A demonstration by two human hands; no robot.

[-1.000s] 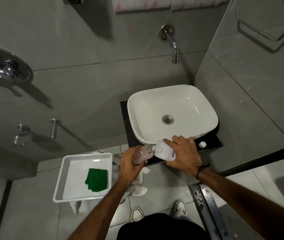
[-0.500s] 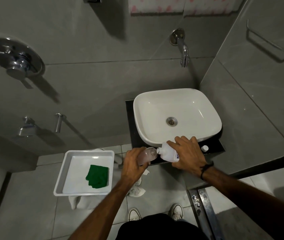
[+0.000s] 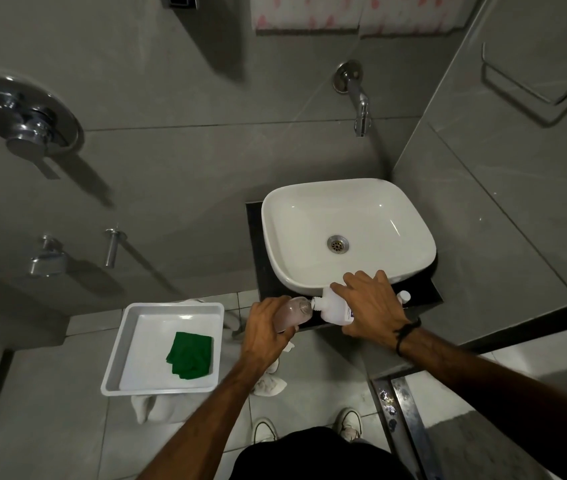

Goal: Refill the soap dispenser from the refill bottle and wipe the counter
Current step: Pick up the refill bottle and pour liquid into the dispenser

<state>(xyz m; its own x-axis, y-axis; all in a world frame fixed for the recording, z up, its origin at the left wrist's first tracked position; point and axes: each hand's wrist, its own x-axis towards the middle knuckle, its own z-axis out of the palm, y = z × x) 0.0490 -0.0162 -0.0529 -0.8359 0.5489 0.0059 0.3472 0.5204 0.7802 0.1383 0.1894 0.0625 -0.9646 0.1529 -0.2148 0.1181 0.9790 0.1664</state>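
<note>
My left hand grips a clear soap dispenser bottle with pinkish liquid, tilted with its open neck pointing right. My right hand holds a white refill bottle lying on its side, its spout meeting the dispenser's neck. Both bottles hover over the front edge of the black counter, just in front of the white basin. A small white cap sits on the counter to the right of my right hand. A folded green cloth lies in a white tray at the lower left.
A wall tap juts out above the basin. Shower fittings are on the left wall. White rags lie on the tiled floor by my shoes. A metal floor rail runs at the lower right.
The view has shifted slightly, so the basin sits lower and further right in the frame. Both hands keep the two bottles joined mouth to mouth in the same pose.
</note>
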